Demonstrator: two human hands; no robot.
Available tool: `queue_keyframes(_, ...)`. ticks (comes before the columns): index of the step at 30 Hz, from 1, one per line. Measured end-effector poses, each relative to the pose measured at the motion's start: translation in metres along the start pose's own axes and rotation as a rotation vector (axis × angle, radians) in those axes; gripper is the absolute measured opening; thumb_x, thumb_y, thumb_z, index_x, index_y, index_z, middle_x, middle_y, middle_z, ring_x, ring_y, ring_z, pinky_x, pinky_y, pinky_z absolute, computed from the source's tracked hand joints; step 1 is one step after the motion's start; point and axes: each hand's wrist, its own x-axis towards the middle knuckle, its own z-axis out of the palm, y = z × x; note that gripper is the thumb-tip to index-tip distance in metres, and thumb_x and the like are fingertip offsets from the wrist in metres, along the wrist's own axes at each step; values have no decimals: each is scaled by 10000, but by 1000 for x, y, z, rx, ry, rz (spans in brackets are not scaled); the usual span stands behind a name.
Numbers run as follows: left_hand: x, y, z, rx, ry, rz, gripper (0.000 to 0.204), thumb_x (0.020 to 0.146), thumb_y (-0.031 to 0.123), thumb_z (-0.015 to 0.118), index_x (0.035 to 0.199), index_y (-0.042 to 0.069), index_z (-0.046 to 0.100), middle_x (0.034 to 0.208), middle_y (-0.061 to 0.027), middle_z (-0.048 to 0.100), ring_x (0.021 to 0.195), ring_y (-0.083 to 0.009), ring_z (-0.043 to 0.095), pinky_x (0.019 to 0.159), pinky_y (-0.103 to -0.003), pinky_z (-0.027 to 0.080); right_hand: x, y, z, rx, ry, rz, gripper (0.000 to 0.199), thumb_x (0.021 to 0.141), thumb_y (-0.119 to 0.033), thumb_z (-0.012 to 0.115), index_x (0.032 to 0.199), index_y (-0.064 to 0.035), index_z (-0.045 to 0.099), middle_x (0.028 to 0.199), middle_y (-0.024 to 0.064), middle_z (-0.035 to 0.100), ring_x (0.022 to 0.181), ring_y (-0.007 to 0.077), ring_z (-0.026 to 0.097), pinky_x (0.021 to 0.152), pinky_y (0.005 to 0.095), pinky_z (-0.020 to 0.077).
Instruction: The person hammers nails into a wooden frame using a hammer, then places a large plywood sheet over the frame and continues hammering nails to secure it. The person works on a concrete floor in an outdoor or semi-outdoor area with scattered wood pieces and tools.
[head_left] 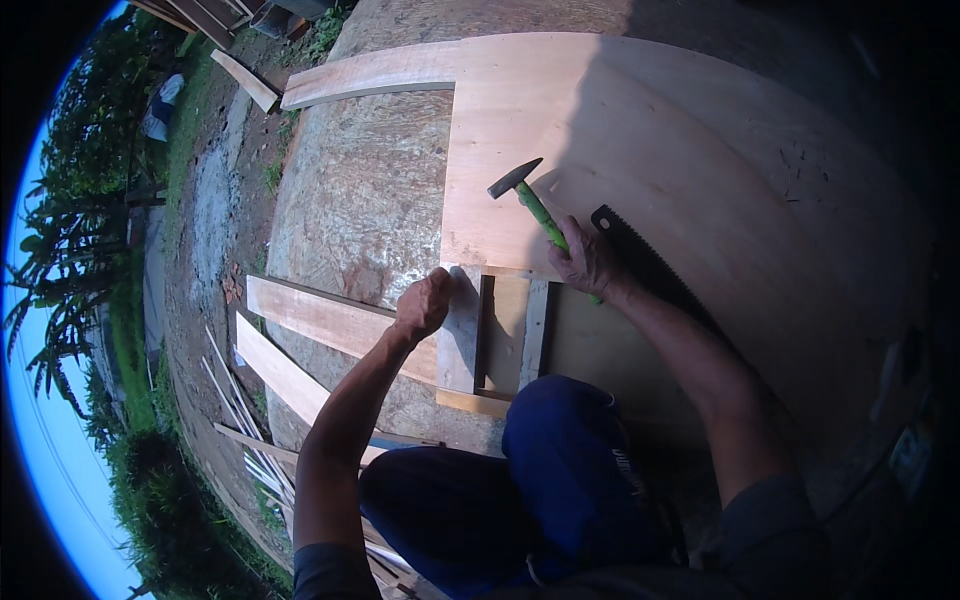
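My right hand (585, 258) is wrapped round the green handle of a hammer (540, 213), its dark metal head raised over a large plywood sheet (510, 130). My left hand (425, 302) is closed at the sheet's near left corner, beside the top of a short wooden board (459, 340). Whatever its fingers pinch, if anything, is too small to make out. That board belongs to a small wooden frame with a second upright piece (534, 335) and a crosspiece (472, 402) near my knee. A dark handsaw blade (650, 262) lies on the sheet, partly behind my right forearm.
Loose planks (320, 313) lie left of my left arm, with several thin strips (245, 405) beyond them. A worn work surface (365, 180) shows under the sheet. My blue-trousered knees (565, 440) are close to the frame. Plants (75, 240) stand at the far left.
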Motion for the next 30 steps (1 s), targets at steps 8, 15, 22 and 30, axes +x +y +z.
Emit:
queue_keyframes(8, -13, 80, -126, 282, 22, 390, 196, 1025, 272, 543, 997, 80, 574, 838, -170, 682, 793, -418, 686, 632, -515, 522, -2, 7, -6, -7, -7, -20, 271, 928, -231, 575, 1054, -33, 439, 707, 274, 627, 677, 484, 660, 585, 554, 527)
queue_keyframes(15, -36, 102, -127, 351, -203, 747, 133, 968, 227, 611, 1013, 103, 600, 790, -113, 682, 675, -329, 697, 543, -457, 527, 2, 11, -1, 35, 4, -65, 277, 946, -258, 594, 1045, -41, 454, 764, 256, 653, 679, 473, 663, 587, 527, 535)
queue_keyframes(22, 8, 124, 15, 265, -286, 1477, 180, 849, 225, 642, 994, 122, 619, 748, -37, 639, 775, -230, 720, 702, -385, 577, 5, 1, -11, 2, -114, 36, 292, 982, -268, 678, 1031, -47, 494, 739, 184, 613, 661, 396, 654, 568, 473, 498)
queue_keyframes(30, 30, 133, 132, 316, -690, 1795, 158, 855, 273, 663, 903, 130, 713, 835, -51, 707, 830, -236, 705, 807, -431, 566, -10, -6, -11, -107, 4, 89, 378, 971, -296, 683, 1227, -61, 533, 805, 165, 682, 694, 356, 710, 607, 459, 567)
